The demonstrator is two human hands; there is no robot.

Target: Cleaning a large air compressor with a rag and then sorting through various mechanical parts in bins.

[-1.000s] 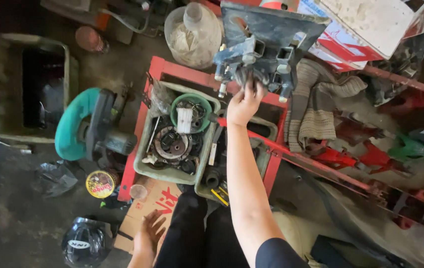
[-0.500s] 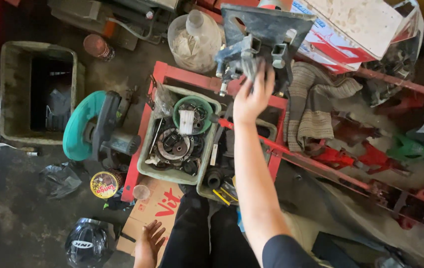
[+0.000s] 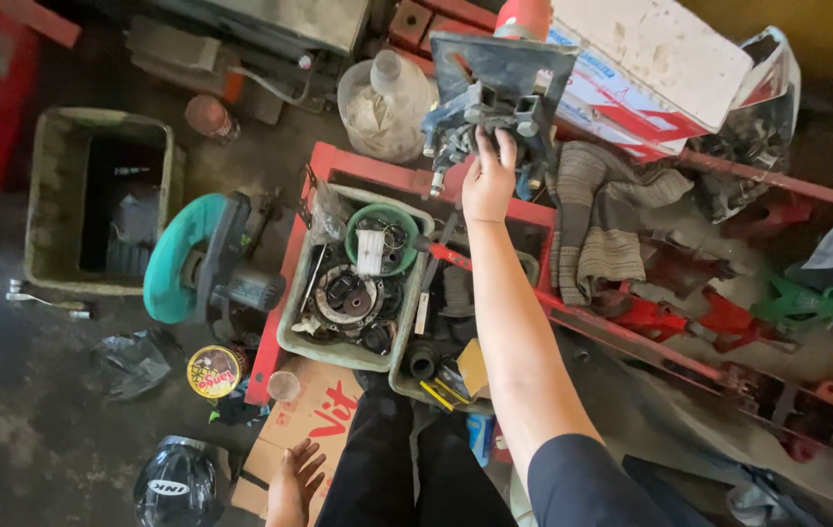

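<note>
My right hand (image 3: pixel 488 181) reaches up and forward, its fingers on the blue-grey metal machine part (image 3: pixel 495 98) that stands at the far end of the red metal rack (image 3: pixel 358 164). Whether the fingers close around the part is hard to see. My left hand (image 3: pixel 292 478) hangs low beside my leg, fingers spread, over a flattened cardboard box (image 3: pixel 324 410). Below my right arm sits a grey-green tray (image 3: pixel 290 337) with a round engine part (image 3: pixel 348 298), a green ring (image 3: pixel 377 229) and several small pieces.
A teal circular saw (image 3: pixel 197 263) lies left of the rack. A dirty open crate (image 3: pixel 95 200) stands farther left, a black helmet (image 3: pixel 175 483) at the bottom. A striped cloth (image 3: pixel 597 244) and a white and red carton (image 3: pixel 646 68) lie at the right.
My right hand has stayed on the blue-grey part, its fingers now higher on it. The view has shifted, showing more of the floor on the left. My left hand stays low.
</note>
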